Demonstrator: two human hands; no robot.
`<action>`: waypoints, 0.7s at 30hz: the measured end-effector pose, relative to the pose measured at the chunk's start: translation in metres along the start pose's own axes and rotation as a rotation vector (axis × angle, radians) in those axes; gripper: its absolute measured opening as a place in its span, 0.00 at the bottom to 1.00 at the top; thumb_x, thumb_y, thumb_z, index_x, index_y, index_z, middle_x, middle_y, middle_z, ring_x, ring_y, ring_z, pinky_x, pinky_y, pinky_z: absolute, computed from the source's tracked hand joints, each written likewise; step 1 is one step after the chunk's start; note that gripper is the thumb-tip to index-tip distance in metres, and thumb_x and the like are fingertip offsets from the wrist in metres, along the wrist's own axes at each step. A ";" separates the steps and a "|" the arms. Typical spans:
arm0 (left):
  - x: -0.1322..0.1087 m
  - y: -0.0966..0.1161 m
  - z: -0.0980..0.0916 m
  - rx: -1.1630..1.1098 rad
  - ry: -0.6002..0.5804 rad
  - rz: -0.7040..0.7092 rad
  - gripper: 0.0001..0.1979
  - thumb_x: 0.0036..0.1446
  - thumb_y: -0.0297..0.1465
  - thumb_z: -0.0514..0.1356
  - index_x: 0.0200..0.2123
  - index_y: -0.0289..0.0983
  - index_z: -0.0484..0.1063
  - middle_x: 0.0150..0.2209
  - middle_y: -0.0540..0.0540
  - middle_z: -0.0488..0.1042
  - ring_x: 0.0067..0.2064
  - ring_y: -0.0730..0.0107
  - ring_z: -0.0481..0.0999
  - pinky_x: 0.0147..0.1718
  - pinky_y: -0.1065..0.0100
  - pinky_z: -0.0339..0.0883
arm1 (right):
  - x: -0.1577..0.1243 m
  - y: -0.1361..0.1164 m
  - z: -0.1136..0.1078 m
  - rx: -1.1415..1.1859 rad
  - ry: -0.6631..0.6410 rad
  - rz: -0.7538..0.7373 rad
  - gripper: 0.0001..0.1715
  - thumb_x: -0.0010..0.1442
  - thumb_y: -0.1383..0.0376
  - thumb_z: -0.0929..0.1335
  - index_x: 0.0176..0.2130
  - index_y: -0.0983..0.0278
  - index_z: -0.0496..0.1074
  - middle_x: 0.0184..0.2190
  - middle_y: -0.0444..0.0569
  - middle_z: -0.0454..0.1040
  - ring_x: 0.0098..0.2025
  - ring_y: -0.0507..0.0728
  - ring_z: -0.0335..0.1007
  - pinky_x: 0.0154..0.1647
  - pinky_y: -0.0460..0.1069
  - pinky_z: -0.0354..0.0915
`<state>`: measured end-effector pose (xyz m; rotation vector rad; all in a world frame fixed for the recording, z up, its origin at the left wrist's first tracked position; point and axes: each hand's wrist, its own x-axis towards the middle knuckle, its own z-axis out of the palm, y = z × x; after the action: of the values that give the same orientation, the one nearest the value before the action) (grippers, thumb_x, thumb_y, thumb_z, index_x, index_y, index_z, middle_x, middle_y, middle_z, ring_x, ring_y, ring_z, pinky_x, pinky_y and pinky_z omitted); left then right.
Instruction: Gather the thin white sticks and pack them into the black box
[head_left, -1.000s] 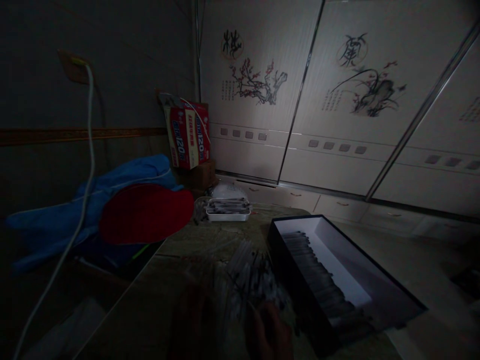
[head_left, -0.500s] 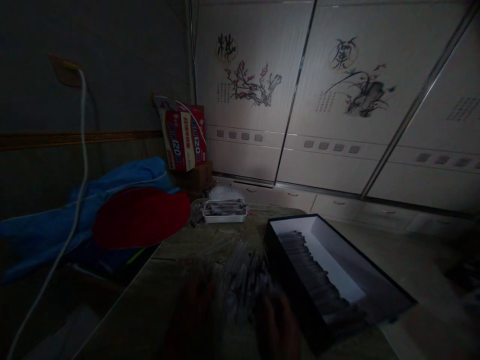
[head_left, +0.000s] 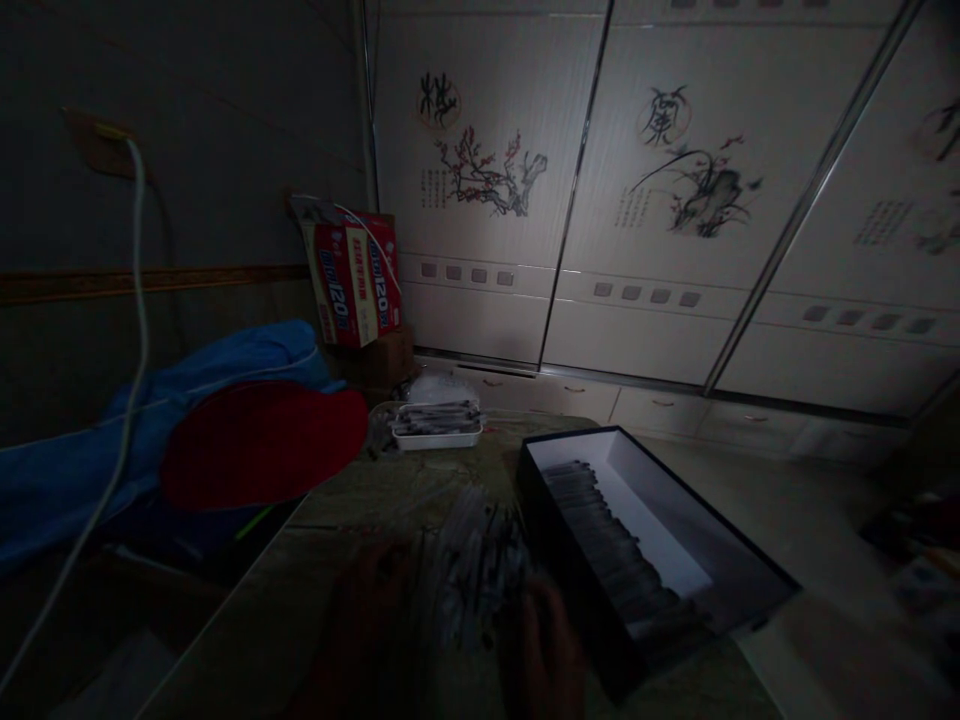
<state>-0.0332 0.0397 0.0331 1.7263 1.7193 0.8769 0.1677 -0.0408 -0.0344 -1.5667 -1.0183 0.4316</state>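
One left hand (head_left: 375,575) and one right hand (head_left: 551,630) low over the near part of a dim table (head_left: 431,475), on either side of a loose heap of slender sticks (head_left: 484,560); dark and pale lengths mixed, pointing mostly away from the body, some askew; left hand just beside the heap's left edge, deep in shadow; cannot tell whether pinching anything or merely curled; right hand at the heap's near right edge, fingers bent, close to the dark side of an open box (head_left: 660,540); cannot tell there either, for gloom and blur, whether pressed together on a stick.

Just right of the heap, on the same table, the box itself, set at a slant, dark outside and pale within; along its left inner side, a row of dark sticks (head_left: 600,540) laid side by side, pale floor showing to their right; beyond the heap, near the far edge, a white tray (head_left: 439,441) filled with similar sticks, and behind that a pale translucent bundle (head_left: 442,387).

To the left, a red oval pad (head_left: 262,445) over blue cloth (head_left: 225,355); in front of the cloth, a white cable (head_left: 139,290) running down from the wall; farther back, a red and cream packet (head_left: 354,280) above a brown carton (head_left: 390,355); behind, pale sliding panels (head_left: 480,320) with painted branches.
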 end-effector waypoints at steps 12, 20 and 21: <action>-0.035 -0.022 0.003 -0.118 0.228 -0.084 0.15 0.47 0.39 0.54 0.34 0.43 0.78 0.37 0.50 0.81 0.43 0.54 0.78 0.41 0.65 0.70 | 0.046 -0.075 -0.083 -0.070 -0.171 -0.173 0.17 0.62 0.53 0.60 0.37 0.61 0.70 0.29 0.46 0.75 0.32 0.55 0.72 0.32 0.45 0.65; -0.034 -0.024 0.001 -0.155 0.284 -0.099 0.15 0.46 0.39 0.54 0.33 0.44 0.78 0.36 0.51 0.81 0.44 0.51 0.77 0.40 0.63 0.71 | 0.154 -0.027 -0.122 -0.564 -0.366 -0.306 0.12 0.47 0.76 0.63 0.27 0.63 0.73 0.27 0.50 0.77 0.30 0.55 0.71 0.32 0.46 0.60; -0.035 -0.024 0.000 -0.158 0.293 -0.102 0.15 0.46 0.39 0.54 0.33 0.44 0.78 0.37 0.50 0.81 0.44 0.51 0.77 0.40 0.63 0.71 | 0.156 -0.021 -0.119 -0.561 -0.406 -0.317 0.14 0.46 0.77 0.63 0.26 0.63 0.74 0.27 0.48 0.77 0.30 0.54 0.72 0.32 0.45 0.61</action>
<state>-0.0471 0.0057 0.0123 1.4492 1.8474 1.2322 0.3348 0.0097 0.0564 -1.7971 -1.7883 0.2546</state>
